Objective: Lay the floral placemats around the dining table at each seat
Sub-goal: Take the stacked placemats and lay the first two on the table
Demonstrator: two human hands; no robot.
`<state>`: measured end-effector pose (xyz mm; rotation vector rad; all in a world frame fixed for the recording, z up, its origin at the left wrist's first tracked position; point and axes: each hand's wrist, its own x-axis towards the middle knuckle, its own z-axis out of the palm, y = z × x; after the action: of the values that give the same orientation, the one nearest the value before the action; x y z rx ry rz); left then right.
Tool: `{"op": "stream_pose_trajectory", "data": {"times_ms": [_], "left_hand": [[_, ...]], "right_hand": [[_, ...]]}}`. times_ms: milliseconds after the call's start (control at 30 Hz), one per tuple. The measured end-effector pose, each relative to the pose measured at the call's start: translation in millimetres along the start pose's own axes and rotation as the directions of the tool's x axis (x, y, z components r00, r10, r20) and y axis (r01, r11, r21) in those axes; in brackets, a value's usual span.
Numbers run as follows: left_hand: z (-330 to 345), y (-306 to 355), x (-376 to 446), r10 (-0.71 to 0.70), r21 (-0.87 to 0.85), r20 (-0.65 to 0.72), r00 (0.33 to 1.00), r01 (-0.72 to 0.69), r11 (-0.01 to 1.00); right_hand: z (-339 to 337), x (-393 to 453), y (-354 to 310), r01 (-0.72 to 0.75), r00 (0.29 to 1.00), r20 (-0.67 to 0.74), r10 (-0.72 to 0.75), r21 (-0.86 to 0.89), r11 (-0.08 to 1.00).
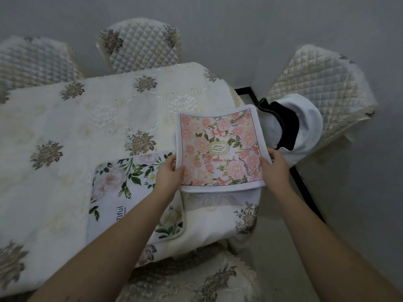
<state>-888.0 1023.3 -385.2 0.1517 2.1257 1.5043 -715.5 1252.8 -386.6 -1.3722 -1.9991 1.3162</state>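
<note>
Head cam, just the one view. Centre-right of the frame, the pink placemat (220,147) is held by both hands over the table's (65,127) right corner. The left hand (169,173) pinches its left edge, thumb on top and fingers tucked under. The right hand (275,165) grips the lower right corner the same way, though the lower fingers are hidden, so it's hard to be sure. A white placemat (122,192) lies flat at lower centre, partly under the left arm. A white cap (303,123) sits on the right chair (322,83).
</note>
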Motion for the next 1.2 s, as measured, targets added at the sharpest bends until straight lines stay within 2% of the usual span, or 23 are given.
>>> {"op": "stream_pose_trajectory", "data": {"times_ms": [233, 400, 733, 1000, 1200], "left_hand": [[-63.6, 0.7, -34.2, 0.037, 0.018, -0.093, 0.995, -0.035, 0.999], [-124.5, -22.0, -70.3, 0.008, 0.01, -0.184, 0.983, -0.007, 1.0], [-264.6, -97.2, -163.7, -0.021, -0.138, -0.292, 0.956, -0.02, 0.99], [-373.7, -129.9, -262.3, 0.021, -0.145, -0.386, 0.922, -0.083, 0.986], [-432.3, -142.7, -303.5, 0.021, -0.181, -0.423, 0.906, -0.107, 0.978]], "right_hand": [[24.1, -57.4, -24.2, 0.091, 0.994, 0.047, -0.101, 0.177, 0.98], [60.6, -113.7, -36.4, 0.052, 0.987, 0.136, -0.082, 0.208, 0.977], [121.5, -255.9, -64.1, 0.084, 0.955, 0.265, -0.132, 0.183, 0.979], [169.8, -389.9, -85.5, 0.103, 0.953, 0.261, -0.153, 0.193, 0.976], [195.2, -452.9, -99.9, 0.114, 0.939, 0.296, -0.175, 0.212, 0.971]]}}
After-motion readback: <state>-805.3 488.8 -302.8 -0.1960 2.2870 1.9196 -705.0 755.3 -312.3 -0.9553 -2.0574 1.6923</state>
